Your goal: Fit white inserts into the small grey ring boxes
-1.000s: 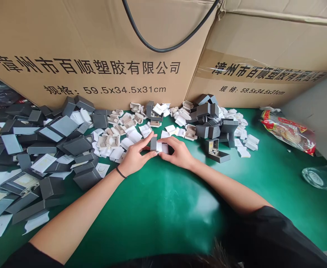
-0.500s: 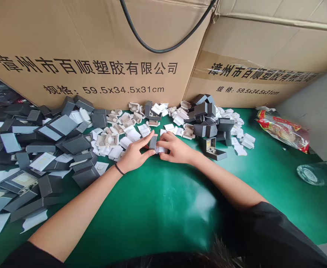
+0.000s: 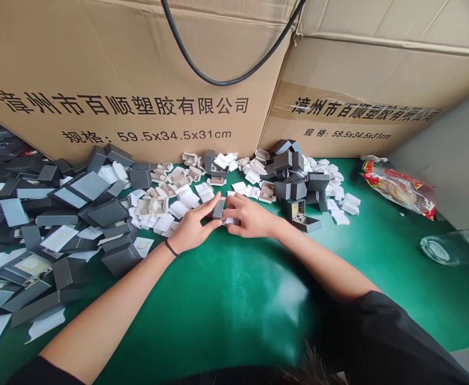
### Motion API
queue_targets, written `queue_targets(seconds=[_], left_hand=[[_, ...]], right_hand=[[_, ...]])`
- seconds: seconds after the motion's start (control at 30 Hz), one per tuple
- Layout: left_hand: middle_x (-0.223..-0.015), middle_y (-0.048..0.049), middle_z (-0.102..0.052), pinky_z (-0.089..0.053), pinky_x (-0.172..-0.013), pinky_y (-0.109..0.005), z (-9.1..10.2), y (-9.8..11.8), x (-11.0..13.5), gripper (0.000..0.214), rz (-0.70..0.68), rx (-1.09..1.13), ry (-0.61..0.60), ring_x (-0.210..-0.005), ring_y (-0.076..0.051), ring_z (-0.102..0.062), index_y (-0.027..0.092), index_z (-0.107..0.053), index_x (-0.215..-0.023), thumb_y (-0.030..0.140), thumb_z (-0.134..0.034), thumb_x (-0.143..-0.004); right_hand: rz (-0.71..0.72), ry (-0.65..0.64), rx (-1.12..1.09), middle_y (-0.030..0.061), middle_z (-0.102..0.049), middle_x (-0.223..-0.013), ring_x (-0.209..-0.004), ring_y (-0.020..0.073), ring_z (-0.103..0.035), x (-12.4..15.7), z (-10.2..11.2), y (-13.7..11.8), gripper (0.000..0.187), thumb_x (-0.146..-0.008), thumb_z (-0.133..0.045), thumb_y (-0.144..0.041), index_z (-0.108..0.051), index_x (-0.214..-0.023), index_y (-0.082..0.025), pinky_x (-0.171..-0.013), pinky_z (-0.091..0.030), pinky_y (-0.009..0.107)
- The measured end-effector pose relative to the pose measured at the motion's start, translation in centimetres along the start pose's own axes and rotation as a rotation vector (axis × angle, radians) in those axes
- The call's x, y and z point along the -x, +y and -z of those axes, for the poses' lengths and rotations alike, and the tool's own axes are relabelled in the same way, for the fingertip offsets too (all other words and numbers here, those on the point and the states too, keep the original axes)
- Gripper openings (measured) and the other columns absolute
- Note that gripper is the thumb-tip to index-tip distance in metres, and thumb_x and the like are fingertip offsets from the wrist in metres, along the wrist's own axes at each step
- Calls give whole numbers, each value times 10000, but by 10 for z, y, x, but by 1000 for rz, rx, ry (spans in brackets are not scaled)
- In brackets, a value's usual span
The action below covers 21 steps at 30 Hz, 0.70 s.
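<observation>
At centre of the green counter (image 3: 234, 299), the left hand (image 3: 192, 227) and right hand (image 3: 250, 218) both close their grip on one small grey box (image 3: 218, 208); a pile of grey boxes (image 3: 98, 211) lies at nine o'clock.

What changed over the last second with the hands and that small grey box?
Very little. The left hand and right hand stayed pinched on the small grey box, and neither let go. The right hand closed slightly further over the white insert, so less of it shows. The grey box pile, the open box and the green table stayed put.
</observation>
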State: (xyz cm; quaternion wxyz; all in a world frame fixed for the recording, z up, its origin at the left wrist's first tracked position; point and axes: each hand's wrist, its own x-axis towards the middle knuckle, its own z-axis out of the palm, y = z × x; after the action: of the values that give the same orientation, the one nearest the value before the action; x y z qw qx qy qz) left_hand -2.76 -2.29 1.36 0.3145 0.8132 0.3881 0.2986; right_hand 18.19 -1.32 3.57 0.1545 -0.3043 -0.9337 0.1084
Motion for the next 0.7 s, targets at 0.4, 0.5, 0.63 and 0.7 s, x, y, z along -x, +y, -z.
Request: queue_targets(seconds=[0.4,0.5,0.63,0.7], left_hand=[[-1486,-55,-337,-441,-1019,-350,-3,0,-1,738,36,61,-46,-1310,-259,-406,261,-211,-1465,466,-538,-836],[-1517,-31,-270,-370,-1081,-357,-3,1,-3,753,54,13,-69,-1357,-257,-330,275,-206,-1464,456,-559,-824],[-1514,-27,-278,-344,-1096,-363,1,1,-5,695,28,-2,-118,-1370,-250,-304,273,-199,-1466,421,-508,-861],[-1514,-29,-280,-321,-1108,-375,3,2,-5,692,16,-16,-146,-1377,-255,-287,269,-186,-1470,397,-500,-867]], right_hand=[[-22,255,45,98,-547,-944,-848,208,-458,10,-27,2,227,-883,-497,-377,-575,-949,-174,-761,-437,350],[-40,272,25,104,-544,-953,-838,207,-457,10,-28,1,247,-891,-483,-400,-566,-936,-172,-744,-439,344],[-36,249,51,99,-519,-948,-857,216,-428,11,-25,-1,207,-889,-472,-355,-575,-908,-176,-750,-427,352],[-36,227,57,93,-501,-925,-853,217,-410,12,-22,-2,206,-879,-480,-357,-585,-871,-180,-745,-422,354]])
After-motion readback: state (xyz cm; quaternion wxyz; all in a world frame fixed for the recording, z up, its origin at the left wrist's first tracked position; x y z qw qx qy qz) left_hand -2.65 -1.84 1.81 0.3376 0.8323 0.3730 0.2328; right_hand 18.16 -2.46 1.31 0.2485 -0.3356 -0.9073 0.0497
